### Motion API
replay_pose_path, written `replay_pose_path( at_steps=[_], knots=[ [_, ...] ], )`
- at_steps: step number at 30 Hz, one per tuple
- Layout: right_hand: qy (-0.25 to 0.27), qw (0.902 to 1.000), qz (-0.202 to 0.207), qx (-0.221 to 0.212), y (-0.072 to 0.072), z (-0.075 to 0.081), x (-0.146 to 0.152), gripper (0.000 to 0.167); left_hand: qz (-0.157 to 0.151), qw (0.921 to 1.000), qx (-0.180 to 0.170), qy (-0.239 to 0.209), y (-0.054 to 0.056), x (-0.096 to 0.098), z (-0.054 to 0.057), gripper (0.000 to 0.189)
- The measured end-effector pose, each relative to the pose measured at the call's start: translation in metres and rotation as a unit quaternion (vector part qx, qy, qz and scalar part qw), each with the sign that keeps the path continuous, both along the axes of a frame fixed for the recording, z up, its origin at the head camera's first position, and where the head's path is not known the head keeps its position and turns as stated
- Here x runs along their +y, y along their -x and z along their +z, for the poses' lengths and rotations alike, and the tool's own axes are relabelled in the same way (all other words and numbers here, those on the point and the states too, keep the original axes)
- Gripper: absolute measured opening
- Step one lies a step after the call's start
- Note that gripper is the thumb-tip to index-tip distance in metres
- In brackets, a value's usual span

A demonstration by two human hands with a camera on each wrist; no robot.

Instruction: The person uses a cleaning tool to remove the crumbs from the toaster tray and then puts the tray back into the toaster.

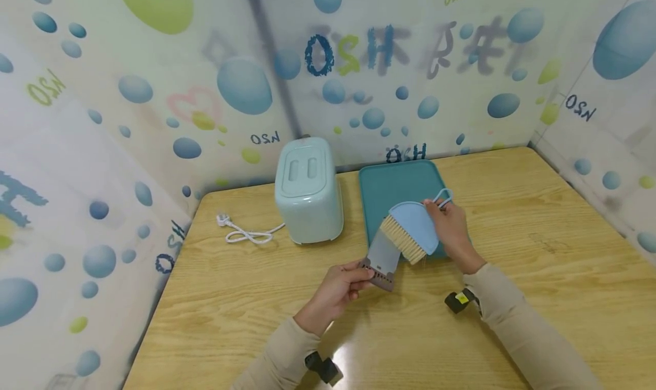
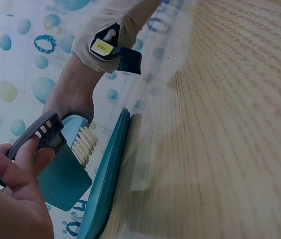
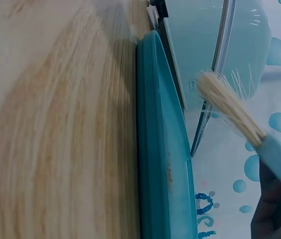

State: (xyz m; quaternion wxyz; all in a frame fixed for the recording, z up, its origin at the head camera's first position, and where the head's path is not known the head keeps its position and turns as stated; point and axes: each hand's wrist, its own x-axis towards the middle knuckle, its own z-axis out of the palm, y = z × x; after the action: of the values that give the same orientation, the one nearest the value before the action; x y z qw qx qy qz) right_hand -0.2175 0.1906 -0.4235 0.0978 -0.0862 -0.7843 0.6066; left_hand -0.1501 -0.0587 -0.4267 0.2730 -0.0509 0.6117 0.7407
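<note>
My left hand [image 1: 335, 290] pinches the dark slotted end of a toaster crumb tray [image 1: 383, 254], a thin shiny metal plate. In the left wrist view, the thumb and fingers grip that dark end [image 2: 38, 130]. My right hand [image 1: 451, 228] grips a light blue hand brush [image 1: 416, 222] near its looped handle. The brush's cream bristles [image 1: 402, 241] point down and left, overlapping the far end of the crumb tray in the head view. Both are held above the near part of a teal tray [image 1: 400, 179]. In the right wrist view the bristles [image 3: 230, 104] stand right beside the plate's thin edge.
A pale mint toaster [image 1: 310, 202] stands left of the teal tray, its two top slots looking covered. Its white cord and plug [image 1: 248, 233] lie on the wooden table [image 1: 215, 304] to the left. Small brown crumbs [image 3: 169, 172] lie in the teal tray. A patterned wall rises behind.
</note>
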Motion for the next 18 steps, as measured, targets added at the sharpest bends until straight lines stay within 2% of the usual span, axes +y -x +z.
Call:
replay_pose_path(
  at_steps=[5, 18],
  knots=[
    [-0.002, 0.9998, -0.005, 0.018, 0.004, -0.002, 0.0, 0.043, 0.001, 1.0, 0.002, 0.004, 0.0, 0.0, 0.0, 0.047],
    [-0.021, 0.9992, -0.025, 0.024, 0.012, -0.007, 0.0, 0.044, 0.003, 1.0, -0.004, -0.003, 0.0, -0.001, 0.0, 0.047]
  ],
)
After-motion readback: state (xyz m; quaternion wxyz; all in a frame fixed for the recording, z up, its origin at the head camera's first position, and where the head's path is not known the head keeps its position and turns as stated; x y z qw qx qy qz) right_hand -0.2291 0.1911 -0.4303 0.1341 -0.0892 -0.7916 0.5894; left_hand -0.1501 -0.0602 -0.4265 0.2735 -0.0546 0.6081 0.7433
